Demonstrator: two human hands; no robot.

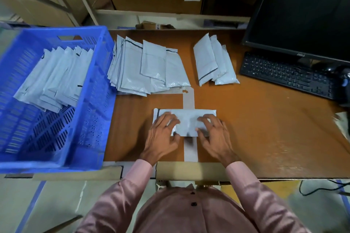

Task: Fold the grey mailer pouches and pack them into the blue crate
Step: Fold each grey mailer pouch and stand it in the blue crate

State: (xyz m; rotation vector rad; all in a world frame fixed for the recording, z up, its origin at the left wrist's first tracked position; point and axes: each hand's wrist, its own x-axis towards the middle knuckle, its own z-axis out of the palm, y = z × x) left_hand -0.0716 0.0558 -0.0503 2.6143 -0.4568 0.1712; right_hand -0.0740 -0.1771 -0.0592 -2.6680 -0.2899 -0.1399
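Fingers [171,119] of the left hand [163,136] lie spread and nearly straight on the left half of a grey mailer pouch [186,119], pressing it flat against the table [265,128] rather than gripping it — the thumb sits at the pouch's near edge. Across from them, the right hand [214,134] mirrors this on the right half, its fingers splayed over the top, thumb tucked at the near edge; whether that thumb pinches the edge or only rests on it, I cannot tell.

What the coming move turns on: the pouch's long axis runs from 9 to 3 o'clock, square across the person, with one hand on each end, so neither is nearer. Its far long edge lies at 12 o'clock from the fingertips, and the fold looks close to finished.

Seen from the pouch, the blue crate [98,100] stands at about 9 to 10 o'clock, just beside the left hand's reach, with a row of folded pouches [53,79] leaning inside it — so the left hand is probably the better placed to carry this one over. At 11 o'clock lies a stack of flat pouches [147,68], and at 1 o'clock a smaller bundle [214,60].
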